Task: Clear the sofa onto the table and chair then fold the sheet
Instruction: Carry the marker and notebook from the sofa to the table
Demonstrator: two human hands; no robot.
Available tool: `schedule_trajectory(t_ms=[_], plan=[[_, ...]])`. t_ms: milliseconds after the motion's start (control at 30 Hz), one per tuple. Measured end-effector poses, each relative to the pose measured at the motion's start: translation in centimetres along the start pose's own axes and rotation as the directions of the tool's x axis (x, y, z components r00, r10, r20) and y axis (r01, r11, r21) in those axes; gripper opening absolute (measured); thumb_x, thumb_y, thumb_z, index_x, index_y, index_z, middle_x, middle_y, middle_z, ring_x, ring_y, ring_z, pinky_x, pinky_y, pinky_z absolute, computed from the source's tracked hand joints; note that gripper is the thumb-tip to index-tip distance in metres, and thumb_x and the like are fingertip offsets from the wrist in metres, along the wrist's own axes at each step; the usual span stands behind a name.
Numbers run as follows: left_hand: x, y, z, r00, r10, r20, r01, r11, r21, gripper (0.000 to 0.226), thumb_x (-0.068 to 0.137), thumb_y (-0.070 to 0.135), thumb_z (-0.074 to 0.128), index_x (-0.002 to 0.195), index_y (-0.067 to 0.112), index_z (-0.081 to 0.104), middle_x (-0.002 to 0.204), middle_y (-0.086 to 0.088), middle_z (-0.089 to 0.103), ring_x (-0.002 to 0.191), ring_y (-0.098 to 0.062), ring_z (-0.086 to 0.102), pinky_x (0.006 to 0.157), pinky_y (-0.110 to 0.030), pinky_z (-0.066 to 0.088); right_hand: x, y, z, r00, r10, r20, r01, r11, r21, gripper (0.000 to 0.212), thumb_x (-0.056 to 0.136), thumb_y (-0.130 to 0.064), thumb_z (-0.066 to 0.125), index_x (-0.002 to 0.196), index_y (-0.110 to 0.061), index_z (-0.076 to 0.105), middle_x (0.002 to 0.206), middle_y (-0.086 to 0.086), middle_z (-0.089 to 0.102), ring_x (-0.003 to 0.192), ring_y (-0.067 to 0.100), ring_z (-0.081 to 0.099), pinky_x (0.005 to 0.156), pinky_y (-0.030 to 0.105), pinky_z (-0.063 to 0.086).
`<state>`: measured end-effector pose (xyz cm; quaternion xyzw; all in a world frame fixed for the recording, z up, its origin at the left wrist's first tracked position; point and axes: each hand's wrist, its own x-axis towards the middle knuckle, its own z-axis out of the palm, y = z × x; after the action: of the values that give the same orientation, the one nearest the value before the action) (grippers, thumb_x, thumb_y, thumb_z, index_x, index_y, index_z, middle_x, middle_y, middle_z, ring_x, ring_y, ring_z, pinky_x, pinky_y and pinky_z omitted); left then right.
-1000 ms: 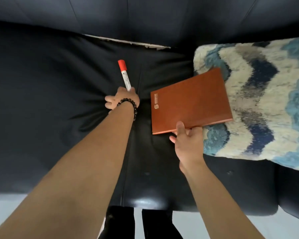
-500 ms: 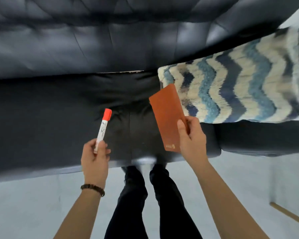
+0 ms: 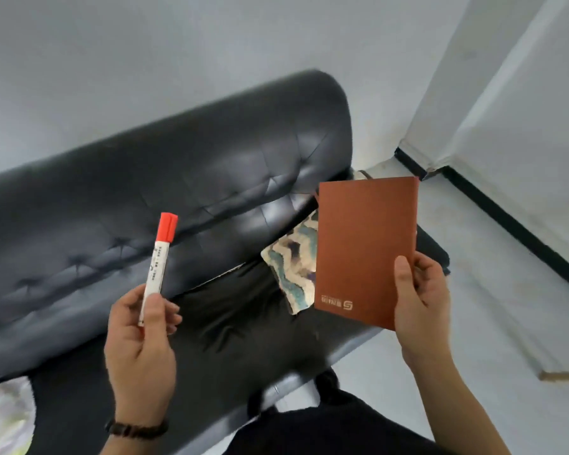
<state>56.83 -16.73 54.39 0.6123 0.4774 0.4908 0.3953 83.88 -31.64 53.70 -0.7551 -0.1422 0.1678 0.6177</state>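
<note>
My left hand (image 3: 142, 349) holds a white marker with a red cap (image 3: 160, 257) upright in front of the black leather sofa (image 3: 145, 192). My right hand (image 3: 419, 307) grips the lower right edge of a brown notebook (image 3: 363, 247), held up above the sofa's right end. A sheet with a blue and cream wave pattern (image 3: 293, 274) lies on the seat; the notebook hides most of it.
A light patterned cloth (image 3: 4, 418) shows at the lower left edge by the sofa. The grey wall stands behind the sofa, with a black skirting line (image 3: 506, 221) along the pale floor at the right. My dark-trousered legs (image 3: 326, 425) are at the bottom.
Both hands have lifted the marker and the notebook higher, away from the seat. The view has swung up and to the right, now showing the sofa back, wall and floor.
</note>
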Motion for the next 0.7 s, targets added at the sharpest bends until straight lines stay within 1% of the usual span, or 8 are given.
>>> schedule_trajectory(t_ms=[133, 233, 300, 367, 500, 567, 633, 700], plan=[[0.8, 0.5, 1.8, 0.971, 0.085, 0.225, -0.067, 0.994, -0.087, 0.019, 0.093, 0.053, 0.047, 0.103, 0.041, 0.058, 0.078, 0.005, 0.065, 0.068, -0.008, 0.060, 0.060, -0.015, 0.049, -5.6, -0.4, -4.4, 0.961, -0.009, -0.277, 0.012, 1.000, 0.010, 0.007, 0.097, -0.046, 0.051, 0.104, -0.044, 0.051, 0.100, -0.025, 0.069, 0.087, -0.001, 0.068, 0.061, 0.014, 0.052], [-0.6, 0.3, 5.4, 0.913, 0.119, 0.390, -0.077, 0.990, -0.122, 0.017, 0.095, 0.055, 0.045, 0.101, 0.043, 0.056, 0.079, 0.005, 0.065, 0.068, -0.009, 0.059, 0.061, -0.015, 0.048, -10.7, 0.8, -8.3, 0.893, 0.035, -0.449, -0.040, 0.999, -0.002, 0.016, 0.093, -0.051, 0.051, 0.106, -0.042, 0.052, 0.101, -0.017, 0.071, 0.086, 0.006, 0.070, 0.067, 0.026, 0.055], [-2.9, 0.6, 8.1, 0.854, 0.122, 0.506, -0.047, 0.986, -0.157, 0.013, 0.096, 0.051, 0.046, 0.097, 0.044, 0.057, 0.077, 0.009, 0.065, 0.066, -0.006, 0.058, 0.060, -0.015, 0.048, -14.7, 1.8, -11.4, 0.823, 0.070, -0.563, -0.078, 0.997, 0.009, 0.014, 0.093, -0.049, 0.053, 0.105, -0.042, 0.053, 0.100, -0.010, 0.072, 0.082, 0.007, 0.070, 0.065, 0.028, 0.054], [-5.8, 1.8, 10.8, 0.765, 0.158, 0.625, -0.043, 0.980, -0.195, 0.017, 0.096, 0.051, 0.046, 0.097, 0.038, 0.057, 0.076, 0.011, 0.065, 0.065, -0.004, 0.058, 0.061, -0.015, 0.049, -18.8, 2.5, -14.6, 0.721, 0.104, -0.685, -0.105, 0.994, 0.040, 0.008, 0.093, -0.046, 0.054, 0.101, -0.046, 0.054, 0.097, -0.010, 0.073, 0.078, 0.005, 0.069, 0.061, 0.023, 0.052], [-13.1, 5.8, 15.4, 0.558, 0.265, 0.786, -0.038, 0.955, -0.295, 0.021, 0.096, 0.053, 0.045, 0.097, 0.036, 0.057, 0.075, 0.008, 0.065, 0.063, -0.006, 0.058, 0.057, -0.017, 0.050, -26.3, 3.6, -21.4, 0.451, 0.151, -0.880, -0.106, 0.988, 0.116, 0.004, 0.096, -0.044, 0.055, 0.096, -0.048, 0.055, 0.096, -0.012, 0.073, 0.078, 0.004, 0.069, 0.062, 0.025, 0.053], [-17.2, 8.3, 17.4, 0.462, 0.324, 0.826, -0.042, 0.938, -0.344, 0.024, 0.097, 0.055, 0.044, 0.097, 0.034, 0.056, 0.075, 0.005, 0.065, 0.063, -0.007, 0.058, 0.056, -0.016, 0.048, -29.7, 4.5, -24.7, 0.316, 0.162, -0.935, -0.088, 0.986, 0.141, 0.007, 0.098, -0.043, 0.055, 0.095, -0.049, 0.055, 0.095, -0.013, 0.073, 0.078, 0.003, 0.068, 0.065, 0.030, 0.053], [-21.3, 10.1, 19.3, 0.378, 0.369, 0.849, -0.040, 0.923, -0.384, 0.026, 0.097, 0.055, 0.045, 0.102, 0.033, 0.057, 0.078, 0.001, 0.065, 0.065, -0.011, 0.060, 0.057, -0.016, 0.049, -33.0, 5.9, -27.8, 0.196, 0.188, -0.962, -0.055, 0.982, 0.181, 0.004, 0.098, -0.042, 0.055, 0.097, -0.045, 0.057, 0.096, -0.011, 0.074, 0.082, 0.008, 0.069, 0.070, 0.038, 0.056], [-25.5, 11.4, 21.2, 0.330, 0.381, 0.864, -0.022, 0.918, -0.397, 0.025, 0.095, 0.056, 0.048, 0.106, 0.035, 0.058, 0.079, 0.000, 0.066, 0.065, -0.013, 0.061, 0.056, -0.018, 0.050, -35.9, 7.8, -31.1, 0.105, 0.247, -0.963, -0.006, 0.969, 0.248, 0.005, 0.098, -0.042, 0.056, 0.102, -0.039, 0.058, 0.100, -0.008, 0.074, 0.087, 0.013, 0.070, 0.074, 0.046, 0.058]])
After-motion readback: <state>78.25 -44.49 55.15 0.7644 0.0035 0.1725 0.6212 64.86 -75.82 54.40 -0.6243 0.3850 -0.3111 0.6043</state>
